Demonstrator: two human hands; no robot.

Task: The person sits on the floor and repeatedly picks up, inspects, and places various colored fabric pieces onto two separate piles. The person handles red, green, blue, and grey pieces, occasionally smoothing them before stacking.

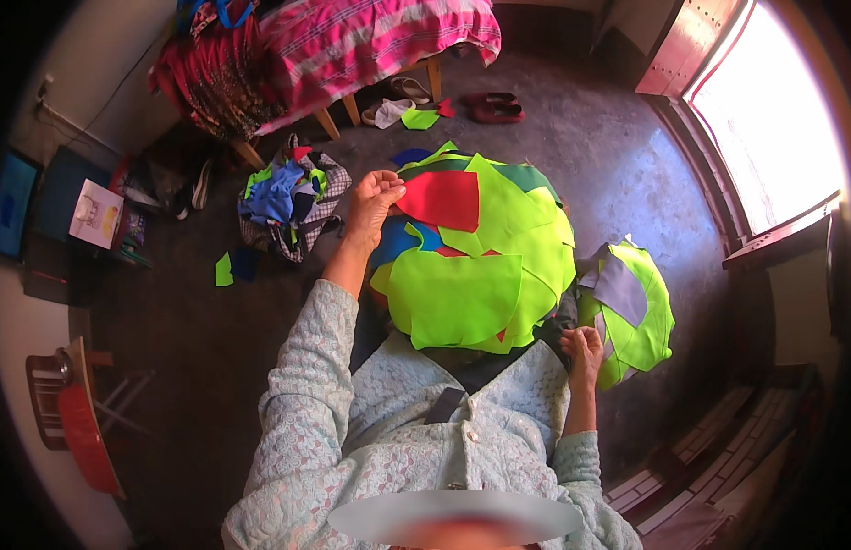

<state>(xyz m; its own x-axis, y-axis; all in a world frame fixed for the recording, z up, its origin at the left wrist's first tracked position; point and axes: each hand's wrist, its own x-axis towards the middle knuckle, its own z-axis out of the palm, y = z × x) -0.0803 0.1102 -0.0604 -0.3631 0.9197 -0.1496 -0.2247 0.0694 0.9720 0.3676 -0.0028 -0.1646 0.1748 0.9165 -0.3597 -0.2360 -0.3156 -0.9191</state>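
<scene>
A large mound of cut fabric pieces (pixel 540 238), mostly neon green, lies in front of me at lap height. On its upper left rests a red fabric piece (pixel 448 200), its left edge pinched by my left hand (pixel 375 203). Nearest my body, a wide neon green piece (pixel 458 298) covers the front of the mound. My right hand (pixel 584 348) is off to the mound's right, thumb and fingers pressed together. What it holds, if anything, is too small to make out. Beside that hand stands a smaller pile of neon green pieces (pixel 641 321) with a grey piece (pixel 620 291) on it.
A checkered bag (pixel 329 188) with blue and green scraps sits on the floor at left. Shoes (pixel 492 107) lie near a bed (pixel 380 41) with a pink cover. A bright doorway (pixel 765 119) is at right; a red chair (pixel 84 440) stands far left.
</scene>
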